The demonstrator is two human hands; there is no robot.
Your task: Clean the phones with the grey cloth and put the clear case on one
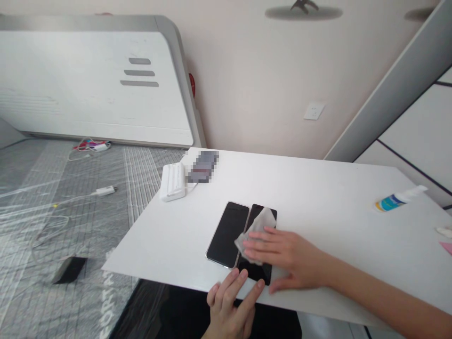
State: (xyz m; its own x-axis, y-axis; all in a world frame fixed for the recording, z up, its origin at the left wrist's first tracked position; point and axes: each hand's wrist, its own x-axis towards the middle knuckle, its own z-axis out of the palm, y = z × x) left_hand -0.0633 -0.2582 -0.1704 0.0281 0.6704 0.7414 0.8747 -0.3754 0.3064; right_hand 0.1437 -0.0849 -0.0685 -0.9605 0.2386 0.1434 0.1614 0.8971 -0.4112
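Two phones lie side by side near the front edge of the white table (148, 254). The left phone (228, 234) has a black screen and a clear case edge. On the right phone (254, 272), also dark, rests a crumpled grey-white cloth (260, 221). My right hand (282, 254) reaches in from the right and presses the cloth onto the screen with its fingers laid over it; the thumb is on the table. My left hand (233, 301) is at the table's front edge, fingers apart, fingertips touching the lower end of the right phone.
A white spray bottle (391, 202) with a blue label lies on its side at the right. At the back left are a white power strip (173, 181) and a blurred dark object (204, 166). Left of the table, a plastic-covered bed (116, 226) holds cables and a dark item (70, 270).
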